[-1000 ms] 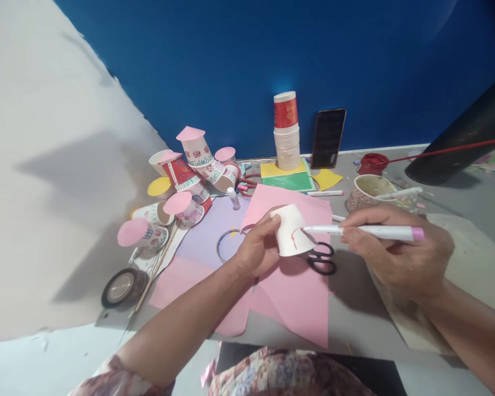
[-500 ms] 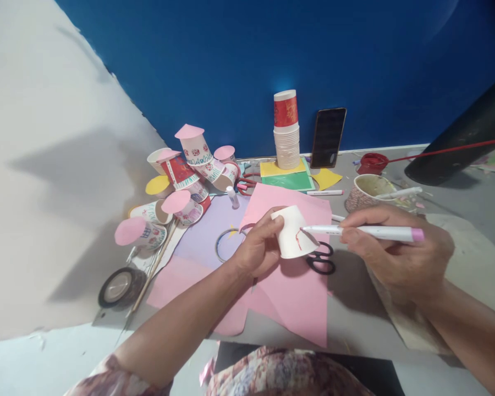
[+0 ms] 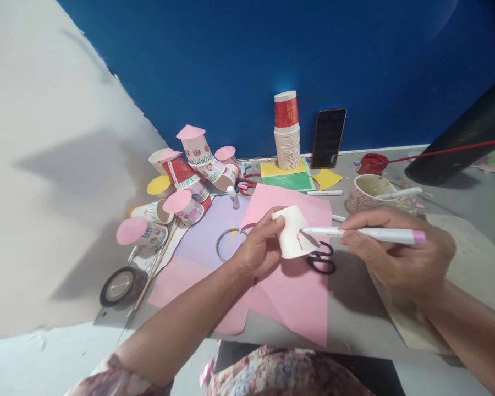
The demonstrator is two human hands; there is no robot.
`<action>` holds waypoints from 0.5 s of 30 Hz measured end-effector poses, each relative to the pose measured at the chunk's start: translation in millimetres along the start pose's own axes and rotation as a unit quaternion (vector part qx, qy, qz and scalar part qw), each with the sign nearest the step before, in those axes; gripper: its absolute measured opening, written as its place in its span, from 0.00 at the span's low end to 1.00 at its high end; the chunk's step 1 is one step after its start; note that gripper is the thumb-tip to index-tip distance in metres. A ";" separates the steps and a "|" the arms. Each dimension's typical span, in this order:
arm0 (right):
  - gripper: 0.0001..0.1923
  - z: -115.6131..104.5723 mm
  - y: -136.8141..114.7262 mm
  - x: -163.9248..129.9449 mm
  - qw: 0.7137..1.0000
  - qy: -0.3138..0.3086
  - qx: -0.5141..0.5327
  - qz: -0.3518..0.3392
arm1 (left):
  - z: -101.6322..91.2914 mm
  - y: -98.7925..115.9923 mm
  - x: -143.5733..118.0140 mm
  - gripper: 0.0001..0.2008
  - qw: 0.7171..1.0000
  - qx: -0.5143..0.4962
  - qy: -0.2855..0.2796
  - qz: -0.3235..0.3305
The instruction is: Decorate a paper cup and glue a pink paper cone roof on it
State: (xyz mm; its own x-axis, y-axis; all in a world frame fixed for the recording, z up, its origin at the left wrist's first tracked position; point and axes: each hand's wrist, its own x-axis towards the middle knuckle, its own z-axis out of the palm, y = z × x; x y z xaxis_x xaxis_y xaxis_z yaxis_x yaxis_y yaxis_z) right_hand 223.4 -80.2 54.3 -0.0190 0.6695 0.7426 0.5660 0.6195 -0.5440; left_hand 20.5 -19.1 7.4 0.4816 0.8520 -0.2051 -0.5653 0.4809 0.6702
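Observation:
My left hand (image 3: 260, 246) is closed around a white paper cup (image 3: 292, 237), tilted with its wide rim down. A short red line runs down the cup's side. Pinched in my right hand (image 3: 400, 253) is a white marker (image 3: 375, 235) with a pink end, its tip at the top of that line. Below the cup lie pink paper sheets (image 3: 297, 313), and black-handled scissors (image 3: 322, 263) show just behind it, their blades hidden.
Decorated paper cups (image 3: 183, 203) with pink tops cluster at the left. A cup stack (image 3: 287, 143) and a phone (image 3: 329, 137) stand by the blue wall. A roll of tape (image 3: 119, 286) sits left; a patterned pot (image 3: 361, 195) stands right.
Both hands keep almost the same position, with the marker tip still against the cup. The whole view has shifted very slightly.

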 end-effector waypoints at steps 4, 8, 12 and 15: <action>0.08 -0.2 -2.1 2.1 1.000 -0.016 0.014 -0.001 | 0.1 -0.1 -0.1 0.23 1.000 0.004 -0.003 0.001; 0.08 -0.1 -5.0 5.3 0.999 -0.034 0.035 -0.016 | -2.1 -1.2 0.7 0.25 1.000 0.014 0.001 0.000; 0.08 0.1 -5.7 5.9 0.999 -0.034 0.031 -0.019 | -2.4 -1.0 0.5 0.27 1.000 0.018 -0.007 0.003; 0.08 -0.6 -4.2 3.3 0.999 -0.032 0.024 -0.002 | -0.7 0.0 -0.1 0.27 1.000 0.021 -0.011 0.003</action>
State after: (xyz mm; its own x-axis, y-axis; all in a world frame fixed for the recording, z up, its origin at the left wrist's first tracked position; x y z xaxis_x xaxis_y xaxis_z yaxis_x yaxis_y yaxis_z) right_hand 221.5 -80.9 59.2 -0.0753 0.6909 0.7190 0.5248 0.6406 -0.5606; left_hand 20.1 -19.1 7.0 0.4925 0.8502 -0.1861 -0.5397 0.4661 0.7010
